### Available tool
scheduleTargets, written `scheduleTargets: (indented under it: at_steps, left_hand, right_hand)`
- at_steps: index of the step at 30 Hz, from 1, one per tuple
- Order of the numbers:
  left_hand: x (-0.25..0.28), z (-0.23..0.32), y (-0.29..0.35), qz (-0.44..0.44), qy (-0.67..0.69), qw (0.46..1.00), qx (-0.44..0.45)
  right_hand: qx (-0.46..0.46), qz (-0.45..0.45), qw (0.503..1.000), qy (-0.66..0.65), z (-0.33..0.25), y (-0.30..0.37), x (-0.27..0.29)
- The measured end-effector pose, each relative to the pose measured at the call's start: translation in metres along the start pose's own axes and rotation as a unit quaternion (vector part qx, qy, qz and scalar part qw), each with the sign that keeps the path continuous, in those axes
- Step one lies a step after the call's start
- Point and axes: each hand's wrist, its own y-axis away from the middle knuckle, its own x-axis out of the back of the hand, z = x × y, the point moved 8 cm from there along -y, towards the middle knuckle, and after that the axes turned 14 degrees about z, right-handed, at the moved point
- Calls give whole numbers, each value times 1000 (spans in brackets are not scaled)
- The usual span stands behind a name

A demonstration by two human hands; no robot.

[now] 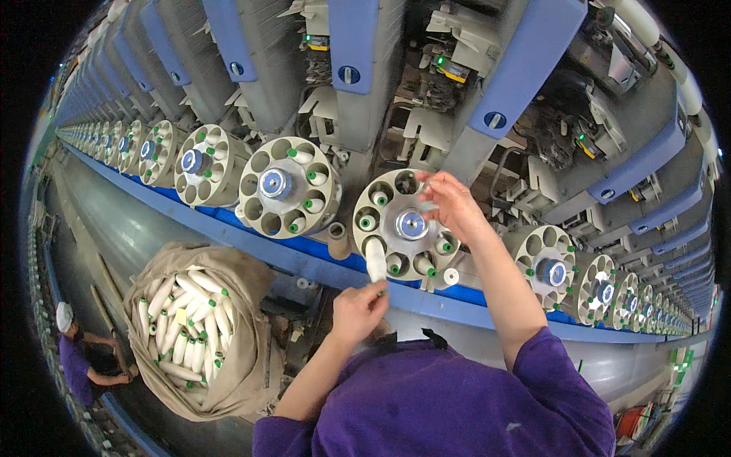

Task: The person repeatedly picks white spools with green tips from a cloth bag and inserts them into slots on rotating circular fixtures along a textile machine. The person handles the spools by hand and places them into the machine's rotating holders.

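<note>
A round cream magazine (412, 257) with a ring of pockets and a blue and silver hub (412, 224) stands before me. White yarn bobbins with green ends sit in several pockets. My left hand (356, 314) is closed on the green end of a white yarn bobbin (375, 259), whose far end reaches the magazine's left lower pocket. Over the magazine's upper right side is my right hand (455, 206), its fingers bent and apart. I make out nothing in it; any fine thread is too thin to see.
At left stands a cloth-lined sack (255, 320) full of green-tipped yarn bobbins. Similar magazines (291, 183) line the blue machine rail on both sides. Grey and blue winding units (352, 46) rise behind. A brown cone (339, 241) stands between two magazines. Another person (80, 358) is far left.
</note>
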Motion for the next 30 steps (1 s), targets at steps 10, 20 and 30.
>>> scheduleTargets:
  at_steps: [10, 20, 30]
  left_hand:
    - [-11, 29, 27, -38, -5, 995, -88]
    - [-36, -12, 71, 12, 445, 769, 458]
    - [-47, -21, 80, 11, 479, 719, 503]
  right_hand:
    - [61, -170, 885, 430, 124, 58, -23]
    - [-4, -85, 897, 433, 128, 54, 6]
    - [115, 9, 851, 512, 108, 43, -2]
